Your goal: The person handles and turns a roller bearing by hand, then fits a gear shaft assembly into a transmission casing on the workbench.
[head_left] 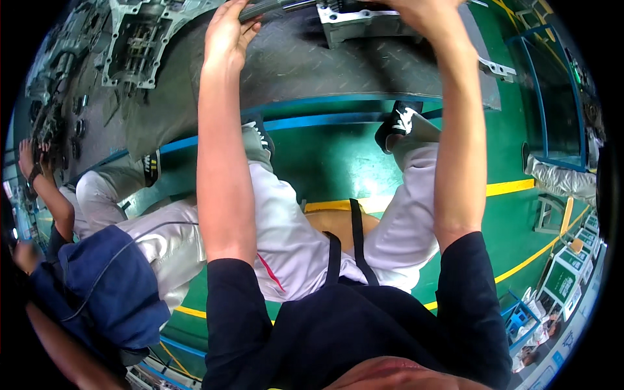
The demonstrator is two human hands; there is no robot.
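Gripping shaft, left hand; right hand (cropped, grip unclear) near housing with gear.

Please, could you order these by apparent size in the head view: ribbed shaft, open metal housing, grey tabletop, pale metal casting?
1. Grey tabletop
2. Open metal housing, upper left
3. Pale metal casting, partly hidden by the right hand
4. Ribbed shaft, in the left hand
Only visible parts are compared.

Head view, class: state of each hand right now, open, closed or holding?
Left hand: holding the left end of a ridged metal shaft.
Right hand: partly cut off by the picture's upper edge; its grip cannot be told.
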